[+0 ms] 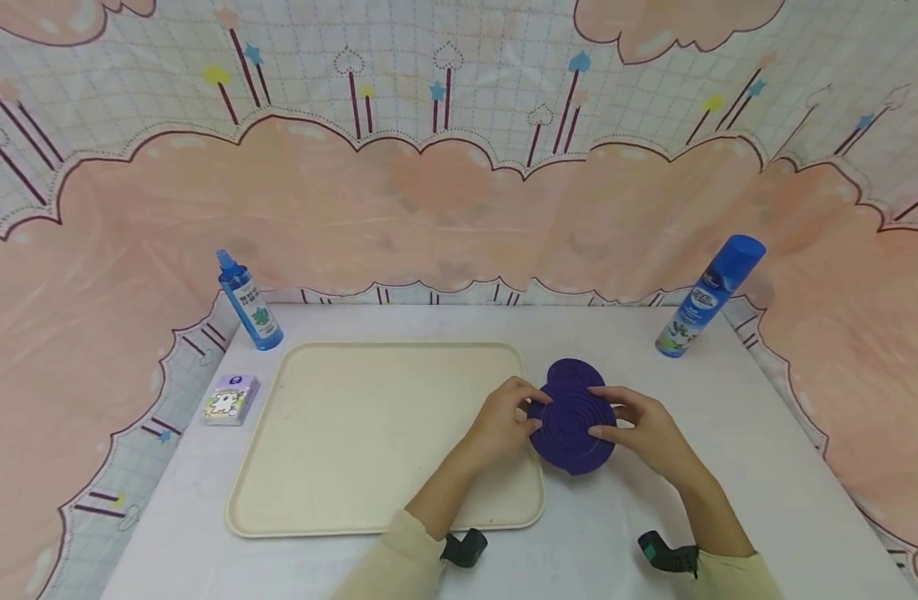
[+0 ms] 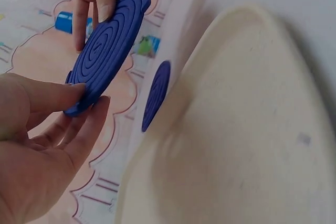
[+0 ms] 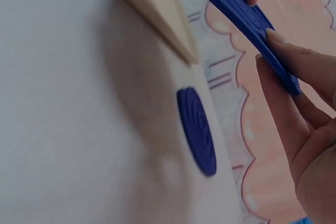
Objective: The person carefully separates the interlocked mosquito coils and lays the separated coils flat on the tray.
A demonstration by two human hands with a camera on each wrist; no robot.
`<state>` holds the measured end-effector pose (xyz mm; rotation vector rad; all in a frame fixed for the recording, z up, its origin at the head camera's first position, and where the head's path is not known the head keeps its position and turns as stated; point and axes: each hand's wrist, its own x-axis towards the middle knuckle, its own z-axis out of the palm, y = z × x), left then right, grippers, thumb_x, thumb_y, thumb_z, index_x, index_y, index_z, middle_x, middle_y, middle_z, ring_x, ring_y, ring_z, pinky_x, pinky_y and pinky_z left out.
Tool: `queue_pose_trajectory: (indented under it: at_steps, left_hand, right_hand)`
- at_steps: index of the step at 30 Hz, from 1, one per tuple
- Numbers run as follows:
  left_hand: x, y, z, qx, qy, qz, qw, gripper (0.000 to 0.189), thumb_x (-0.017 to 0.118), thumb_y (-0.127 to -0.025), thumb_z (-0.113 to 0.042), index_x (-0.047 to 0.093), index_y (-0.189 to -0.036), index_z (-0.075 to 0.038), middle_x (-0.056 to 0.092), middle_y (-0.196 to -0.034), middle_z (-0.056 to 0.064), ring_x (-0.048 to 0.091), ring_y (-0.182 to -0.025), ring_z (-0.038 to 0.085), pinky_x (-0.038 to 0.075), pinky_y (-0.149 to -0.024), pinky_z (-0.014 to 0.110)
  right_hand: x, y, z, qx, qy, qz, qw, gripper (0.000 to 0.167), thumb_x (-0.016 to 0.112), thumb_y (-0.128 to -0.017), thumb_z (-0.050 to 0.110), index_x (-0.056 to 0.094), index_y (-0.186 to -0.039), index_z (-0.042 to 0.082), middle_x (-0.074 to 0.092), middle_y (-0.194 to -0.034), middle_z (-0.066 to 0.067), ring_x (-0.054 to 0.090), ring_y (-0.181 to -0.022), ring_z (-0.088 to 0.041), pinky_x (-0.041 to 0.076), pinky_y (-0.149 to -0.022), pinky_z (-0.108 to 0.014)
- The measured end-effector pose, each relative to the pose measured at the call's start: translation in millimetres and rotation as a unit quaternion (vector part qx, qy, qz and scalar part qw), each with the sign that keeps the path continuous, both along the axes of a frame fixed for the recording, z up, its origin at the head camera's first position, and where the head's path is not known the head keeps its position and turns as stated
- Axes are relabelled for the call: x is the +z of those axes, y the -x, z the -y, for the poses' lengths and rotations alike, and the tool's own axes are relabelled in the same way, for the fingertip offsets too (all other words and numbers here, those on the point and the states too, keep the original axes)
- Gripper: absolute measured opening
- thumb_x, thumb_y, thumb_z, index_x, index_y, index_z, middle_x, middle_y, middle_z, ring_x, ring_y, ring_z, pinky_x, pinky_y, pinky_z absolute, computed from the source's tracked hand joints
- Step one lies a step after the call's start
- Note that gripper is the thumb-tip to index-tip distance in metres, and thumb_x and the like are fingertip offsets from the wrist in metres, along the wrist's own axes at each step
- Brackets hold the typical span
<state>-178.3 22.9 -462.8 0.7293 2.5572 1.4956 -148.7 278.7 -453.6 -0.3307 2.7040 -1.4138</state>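
Purple disc (image 1: pixel 575 425), right of centre in the head view, pinched by left hand (image 1: pixel 504 417) and right hand (image 1: pixel 651 433), ringed face showing; left-wrist view, its long axis slants lower left to upper right!

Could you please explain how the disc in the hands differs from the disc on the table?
The held disc is raised between the left hand and right hand; the table disc lies flat on the table, untouched. In the head view, the held disc hides part of the table disc. Both are round, purple-blue and ringed.
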Motion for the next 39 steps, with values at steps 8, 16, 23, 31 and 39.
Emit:
queue_pose_trajectory:
  at_steps: [8, 16, 23, 31, 39]
  left_hand:
    - [19.8, 10.9, 32.0, 0.034, -0.010, -0.016, 0.9992, 0.031, 0.073, -0.087, 0.006, 0.072, -0.116, -0.006, 0.064, -0.117, 0.012, 0.067, -0.106, 0.029, 0.058, -0.090, 0.046]
    - [43.8, 22.4, 62.3, 0.070, -0.009, -0.020, 0.9973, 0.030, 0.072, -0.089, 0.005, 0.072, -0.117, -0.007, 0.064, -0.119, 0.010, 0.065, -0.108, 0.025, 0.062, -0.089, 0.040]
    - [74.6, 39.2, 84.5, 0.089, -0.008, -0.040, 0.9952, 0.032, 0.073, -0.089, 0.005, 0.073, -0.119, -0.007, 0.064, -0.125, 0.010, 0.067, -0.109, 0.027, 0.062, -0.089, 0.038]
    - [100.8, 50.0, 106.4, 0.119, -0.040, -0.052, 0.9907, 0.032, 0.073, -0.089, 0.003, 0.073, -0.119, -0.008, 0.064, -0.123, 0.010, 0.064, -0.118, 0.030, 0.062, -0.090, 0.040]
    - [104.8, 49.7, 121.1, 0.155, -0.117, -0.055, 0.9794, 0.033, 0.073, -0.087, 0.008, 0.072, -0.119, -0.003, 0.062, -0.128, 0.012, 0.065, -0.114, 0.029, 0.063, -0.088, 0.028]
  right_hand:
    - [20.6, 26.5, 31.8, 0.022, 0.005, -0.012, 0.9997, 0.057, 0.080, -0.088, 0.018, 0.059, -0.140, 0.008, 0.063, -0.140, -0.020, 0.068, -0.119, -0.038, 0.061, -0.095, -0.040]
    - [38.5, 57.3, 59.8, 0.059, 0.032, -0.014, 0.9977, 0.052, 0.080, -0.088, 0.013, 0.061, -0.138, 0.009, 0.063, -0.140, -0.019, 0.070, -0.117, -0.038, 0.063, -0.091, -0.035]
    - [63.3, 79.9, 82.0, 0.066, 0.037, -0.042, 0.9963, 0.051, 0.079, -0.089, 0.014, 0.062, -0.138, 0.011, 0.066, -0.137, -0.015, 0.068, -0.120, -0.035, 0.062, -0.093, -0.032]
    - [86.1, 97.3, 102.7, 0.079, 0.101, -0.063, 0.9898, 0.053, 0.075, -0.092, 0.008, 0.058, -0.142, 0.010, 0.065, -0.135, -0.016, 0.065, -0.123, -0.034, 0.057, -0.091, -0.015]
    - [90.5, 102.8, 120.9, 0.105, 0.169, -0.074, 0.9772, 0.051, 0.069, -0.095, 0.003, 0.054, -0.145, 0.005, 0.062, -0.135, -0.023, 0.068, -0.112, -0.012, 0.060, -0.088, -0.018]
